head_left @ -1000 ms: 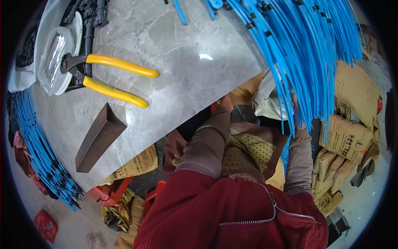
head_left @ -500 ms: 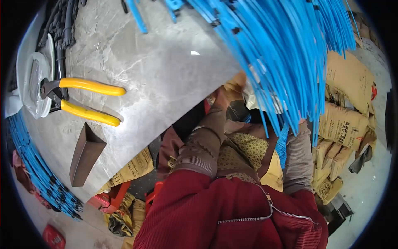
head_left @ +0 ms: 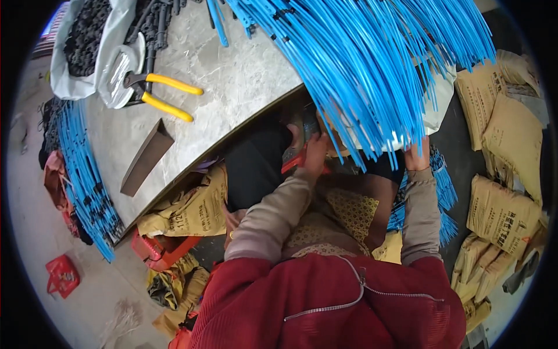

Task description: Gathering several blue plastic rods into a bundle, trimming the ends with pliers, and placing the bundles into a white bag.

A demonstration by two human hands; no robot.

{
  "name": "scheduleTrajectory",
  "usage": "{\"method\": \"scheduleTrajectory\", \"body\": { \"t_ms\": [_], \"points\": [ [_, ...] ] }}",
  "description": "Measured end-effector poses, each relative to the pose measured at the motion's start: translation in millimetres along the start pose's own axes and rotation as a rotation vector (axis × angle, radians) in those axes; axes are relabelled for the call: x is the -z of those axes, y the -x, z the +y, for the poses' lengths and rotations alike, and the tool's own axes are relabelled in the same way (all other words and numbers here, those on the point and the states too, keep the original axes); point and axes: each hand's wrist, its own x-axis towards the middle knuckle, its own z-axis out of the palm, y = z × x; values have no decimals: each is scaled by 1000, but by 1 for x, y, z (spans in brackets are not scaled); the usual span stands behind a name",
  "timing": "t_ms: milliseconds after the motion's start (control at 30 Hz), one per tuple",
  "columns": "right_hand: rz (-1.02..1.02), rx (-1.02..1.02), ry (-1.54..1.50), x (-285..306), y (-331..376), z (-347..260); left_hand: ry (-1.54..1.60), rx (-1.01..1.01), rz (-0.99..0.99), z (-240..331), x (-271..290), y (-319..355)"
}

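Below the table edge, my left hand [head_left: 315, 152] is closed at the near left edge of a white-lined sack [head_left: 440, 110], its fingertips hidden. My right hand [head_left: 417, 156] grips the sack's right side, its fingers partly covered by the hanging strips. A thick bundle of long, thin blue plastic strips [head_left: 360, 75] spreads off the table and droops over the sack between my hands. Black pieces show on some of the strips. The sack's inside is mostly hidden under them.
On the grey table [head_left: 232, 75] lie yellow-handled cutting pliers [head_left: 171, 96] and a brown angled metal piece [head_left: 147, 157]. A white bag of black parts [head_left: 87, 43] stands at the far left. More blue strips [head_left: 87, 174] hang left. Paper sacks [head_left: 500, 209] are stacked right; a red basket [head_left: 62, 276] sits on the floor.
My view has shifted, so the table sits higher in it. The right hand has come into sight below the strips, and more of the white sack shows. Both hands stay near the sack.
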Motion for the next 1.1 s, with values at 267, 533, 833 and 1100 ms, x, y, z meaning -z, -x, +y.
{"method": "scheduleTrajectory", "body": {
  "t_ms": [267, 533, 833, 1100],
  "points": [
    [109, -229, -242, -22, 3, 0, -740, -471, -278, 158, 24, 205],
    [68, -225, -227, -22, 18, 9, -704, -858, 301, 229, 199, 277],
    [95, -299, -409, -3, -9, 16, -290, -658, 244, 148, 318, 306],
    [274, -264, -457, -22, 1, 20, -893, -531, 15, -70, 400, 280]
  ]
}}
